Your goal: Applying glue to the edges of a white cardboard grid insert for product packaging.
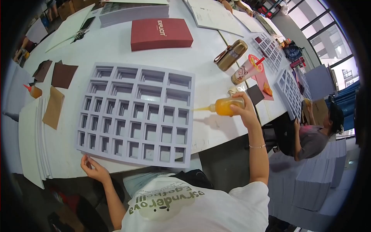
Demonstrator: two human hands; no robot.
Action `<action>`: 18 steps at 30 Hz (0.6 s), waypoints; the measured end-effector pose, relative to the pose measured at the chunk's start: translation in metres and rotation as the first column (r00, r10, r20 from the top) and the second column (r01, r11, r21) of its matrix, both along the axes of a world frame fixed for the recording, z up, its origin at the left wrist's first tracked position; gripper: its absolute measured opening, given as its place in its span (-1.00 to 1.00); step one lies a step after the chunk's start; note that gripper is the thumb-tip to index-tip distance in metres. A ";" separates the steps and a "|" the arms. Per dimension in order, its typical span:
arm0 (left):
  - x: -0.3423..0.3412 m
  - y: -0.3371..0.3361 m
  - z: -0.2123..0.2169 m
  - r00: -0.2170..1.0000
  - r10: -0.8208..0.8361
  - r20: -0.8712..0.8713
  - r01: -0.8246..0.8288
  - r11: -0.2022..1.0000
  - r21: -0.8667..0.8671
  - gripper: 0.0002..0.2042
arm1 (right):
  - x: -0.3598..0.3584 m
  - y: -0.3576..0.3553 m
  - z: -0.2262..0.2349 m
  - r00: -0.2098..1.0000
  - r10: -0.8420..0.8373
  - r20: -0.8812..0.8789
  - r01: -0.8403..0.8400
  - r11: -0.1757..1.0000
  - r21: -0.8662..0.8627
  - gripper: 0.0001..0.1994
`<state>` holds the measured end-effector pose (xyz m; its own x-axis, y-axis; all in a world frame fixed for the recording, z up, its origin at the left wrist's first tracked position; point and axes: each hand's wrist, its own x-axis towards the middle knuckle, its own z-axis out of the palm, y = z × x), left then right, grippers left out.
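Observation:
A large pale grey foam tray (136, 114) with several square and oblong cut-outs lies flat on the white table (216, 131). My left hand (92, 168) pinches its near left corner at the table's front edge. My right hand (244, 111) holds an orange squeeze bottle of glue (226, 106) on its side just right of the tray, its long nozzle pointing left toward the tray's right edge.
A dark red flat box (160, 33) lies beyond the tray. Brown card pieces (58, 89) and a white sheet stack (33, 139) lie left. A bronze flask (231, 55), a drink cup with straw (247, 69) and more grey trays (289, 92) stand right. A seated person (315, 135) works at right.

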<state>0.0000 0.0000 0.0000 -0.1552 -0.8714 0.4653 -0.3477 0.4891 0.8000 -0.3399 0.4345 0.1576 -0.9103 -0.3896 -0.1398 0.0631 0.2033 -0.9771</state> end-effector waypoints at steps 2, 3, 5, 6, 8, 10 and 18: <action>-0.001 0.003 0.007 1.000 -0.008 0.011 0.008 1.000 -0.003 -0.81 | 0.025 0.003 0.009 0.999 0.001 0.050 -0.001 1.000 0.008 -0.62; 0.002 0.002 0.000 1.000 0.001 -0.008 -0.001 1.000 -0.007 -0.81 | 0.037 0.007 0.001 1.000 0.022 0.014 -0.023 1.000 0.022 -0.61; -0.001 0.003 -0.001 1.000 0.015 0.001 -0.015 1.000 0.005 -0.82 | 0.055 0.011 -0.001 0.998 0.058 0.008 -0.058 0.998 0.031 -0.60; -0.001 0.005 0.000 1.000 0.020 0.008 -0.020 1.000 0.009 -0.82 | 0.066 0.014 0.000 0.998 0.062 0.030 -0.063 0.997 0.042 -0.60; -0.003 0.004 0.000 1.000 0.022 -0.001 -0.022 1.000 -0.005 -0.81 | 0.084 0.020 0.000 0.995 0.088 0.043 -0.089 0.996 0.009 -0.60; -0.007 0.005 0.002 1.000 0.020 -0.009 -0.020 1.000 -0.004 -0.82 | 0.100 0.024 0.000 0.993 0.106 0.052 -0.107 0.994 0.014 -0.59; 0.012 -0.005 0.011 1.000 0.008 -0.025 -0.007 0.999 0.034 -0.81 | 0.134 0.023 -0.029 0.955 0.142 0.259 -0.010 0.892 -0.452 -0.48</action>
<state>0.0116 -0.0046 0.0111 -0.1372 -0.8879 0.4392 -0.3308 0.4590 0.8246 -0.2060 0.4576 0.1288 -0.8245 -0.5368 -0.1791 0.3468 -0.2292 -0.9095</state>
